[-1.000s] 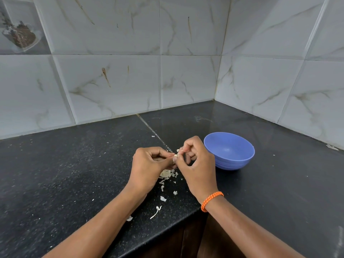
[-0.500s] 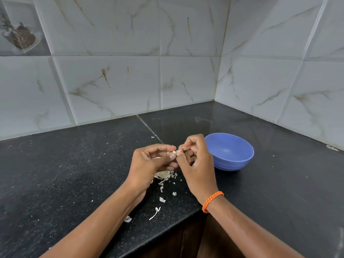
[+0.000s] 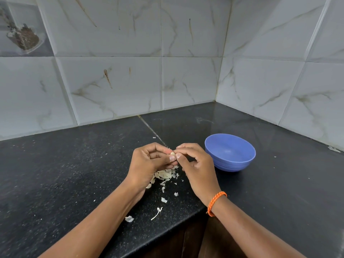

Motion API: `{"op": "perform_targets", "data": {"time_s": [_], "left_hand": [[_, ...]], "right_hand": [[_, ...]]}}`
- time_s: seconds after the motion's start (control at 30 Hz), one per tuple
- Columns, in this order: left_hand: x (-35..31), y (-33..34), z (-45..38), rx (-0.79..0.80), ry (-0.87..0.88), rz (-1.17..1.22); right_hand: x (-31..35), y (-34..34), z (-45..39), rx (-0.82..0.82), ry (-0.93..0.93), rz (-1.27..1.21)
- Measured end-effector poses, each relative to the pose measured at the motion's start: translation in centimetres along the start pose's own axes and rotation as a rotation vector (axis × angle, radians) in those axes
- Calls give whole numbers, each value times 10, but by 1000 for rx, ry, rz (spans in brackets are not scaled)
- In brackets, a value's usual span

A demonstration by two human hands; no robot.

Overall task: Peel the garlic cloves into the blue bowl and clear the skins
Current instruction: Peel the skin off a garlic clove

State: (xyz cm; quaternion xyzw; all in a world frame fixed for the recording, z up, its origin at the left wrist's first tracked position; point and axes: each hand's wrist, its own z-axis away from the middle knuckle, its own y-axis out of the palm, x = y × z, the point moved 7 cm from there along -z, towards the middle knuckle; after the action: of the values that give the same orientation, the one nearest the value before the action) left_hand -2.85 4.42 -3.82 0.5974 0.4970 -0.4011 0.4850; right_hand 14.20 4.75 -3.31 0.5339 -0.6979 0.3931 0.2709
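While both hands meet above the black speckled stone table [image 3: 74, 174], a small pale garlic clove [image 3: 173, 154] is pinched between them. Left hand [image 3: 149, 164]: fingers curled, thumb pressed against the clove. Right hand [image 3: 197, 170]: thumb and forefinger clamped on the clove's other side; an orange braided wristband [image 3: 216, 202] circles the wrist. Loose papery white garlic skins [image 3: 165, 175] lie scattered on the table beneath the hands. Round blue plastic bowl [image 3: 230, 152]: upright, just right of the right hand, nothing visible inside it.
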Motion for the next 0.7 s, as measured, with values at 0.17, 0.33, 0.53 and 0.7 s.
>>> {"op": "perform_targets", "data": {"time_s": [0.17,0.33,0.53,0.7], "left_hand": [[-4,-2,-2,-17,61,-110],[-11,-3,-1,-81,204,-340],[-8,-1,0,-88,217,-377],[-7,-1,-1,-103,233,-411]], "right_hand": [[-1,0,0,91,151,-256],[3,-5,-2,12,81,-139],[-2,-2,1,-22,70,-54],[-3,-2,2,-10,89,-125]]}}
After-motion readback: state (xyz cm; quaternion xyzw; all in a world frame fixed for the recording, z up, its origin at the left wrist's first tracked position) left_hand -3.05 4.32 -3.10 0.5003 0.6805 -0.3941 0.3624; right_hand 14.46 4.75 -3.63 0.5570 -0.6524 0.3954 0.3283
